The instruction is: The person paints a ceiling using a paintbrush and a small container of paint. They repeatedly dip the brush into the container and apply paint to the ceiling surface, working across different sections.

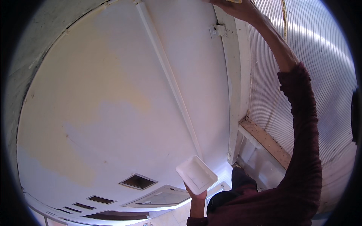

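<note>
My left hand (195,194) grips a white rectangular tray (197,175) from below at lower centre, its hollow side showing. My right hand (239,9) is raised to the top edge, beside a pale painted wall (124,75) with yellowish patches. It holds a small yellow object (235,1), mostly cut off by the picture's edge, so its kind is unclear. My right arm is in a dark maroon sleeve.
A pale pipe or batten (167,75) runs along the wall. A frame with a metal bracket (217,31) borders a ribbed translucent panel (309,45) and wooden rail (264,139). Several openings (137,182) sit low in the wall.
</note>
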A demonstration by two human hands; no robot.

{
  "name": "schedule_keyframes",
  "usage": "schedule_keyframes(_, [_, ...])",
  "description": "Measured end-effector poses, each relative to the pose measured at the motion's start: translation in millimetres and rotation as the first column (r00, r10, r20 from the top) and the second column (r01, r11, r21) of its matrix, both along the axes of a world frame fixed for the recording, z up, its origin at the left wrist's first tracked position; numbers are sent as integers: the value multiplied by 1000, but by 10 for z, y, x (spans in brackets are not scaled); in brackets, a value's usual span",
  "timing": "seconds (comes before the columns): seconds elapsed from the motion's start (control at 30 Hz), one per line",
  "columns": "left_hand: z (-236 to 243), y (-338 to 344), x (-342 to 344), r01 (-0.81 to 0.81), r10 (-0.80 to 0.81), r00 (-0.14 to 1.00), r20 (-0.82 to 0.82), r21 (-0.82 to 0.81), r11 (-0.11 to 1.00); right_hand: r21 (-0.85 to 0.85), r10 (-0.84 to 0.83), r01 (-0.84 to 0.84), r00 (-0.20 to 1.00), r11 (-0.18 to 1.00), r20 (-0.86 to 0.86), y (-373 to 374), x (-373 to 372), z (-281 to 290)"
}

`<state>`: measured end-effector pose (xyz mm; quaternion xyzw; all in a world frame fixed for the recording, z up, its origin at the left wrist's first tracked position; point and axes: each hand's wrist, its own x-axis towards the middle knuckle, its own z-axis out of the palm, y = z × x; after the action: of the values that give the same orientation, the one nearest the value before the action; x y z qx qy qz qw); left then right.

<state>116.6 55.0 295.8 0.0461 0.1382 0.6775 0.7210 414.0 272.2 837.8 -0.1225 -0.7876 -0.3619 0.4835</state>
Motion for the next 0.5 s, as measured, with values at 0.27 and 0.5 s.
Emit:
schedule_keyframes(0.27, [6,30,5,39,-39,999,-8,10,999,-173,-88,89,996,981,12,164,230,-1451])
schedule_keyframes(0.5, [51,3,7,31,-31,999,8,-38,999,-539,-64,104,994,836,94,-58,439,-1864])
